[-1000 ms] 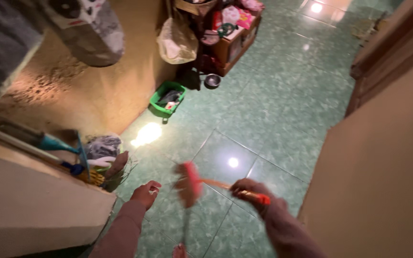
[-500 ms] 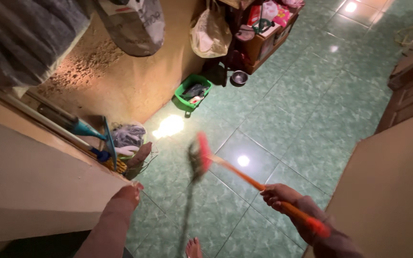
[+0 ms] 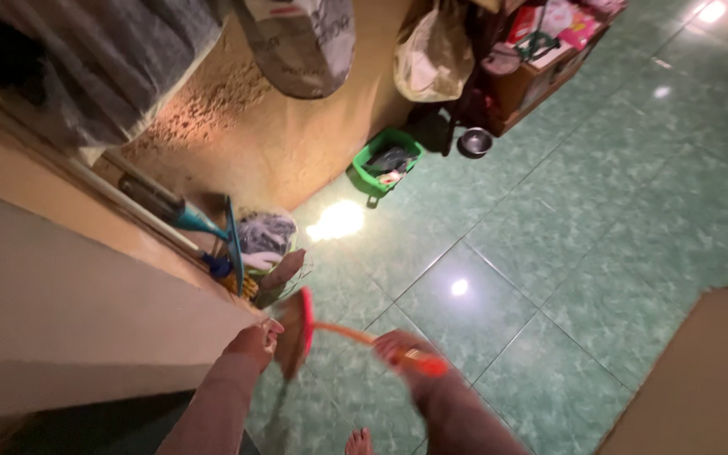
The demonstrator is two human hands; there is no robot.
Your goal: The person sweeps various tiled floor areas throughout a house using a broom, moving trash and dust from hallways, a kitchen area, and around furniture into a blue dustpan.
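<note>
Gripping the orange handle (image 3: pixel 364 337) of a small broom (image 3: pixel 297 333), the right hand (image 3: pixel 398 350) is clenched around the shaft close to its near end, where a brighter orange tip (image 3: pixel 433 367) pokes out behind the fist. From that grip the shaft runs leftward and slightly up across the frame, so the long axis lies nearly level, ending in the pink-red head and its dark bristles hanging down. The left hand (image 3: pixel 253 344) sits just beside that head, nearer to it than the right; motion blur makes it hard to tell whether its fingers touch the bristles or are merely curled loosely next to them. 1 bare foot (image 3: pixel 359 441) shows below on the green tiled floor (image 3: pixel 549 253). Further left, other cleaning tools (image 3: pixel 229 253) lean against the wall.
</note>
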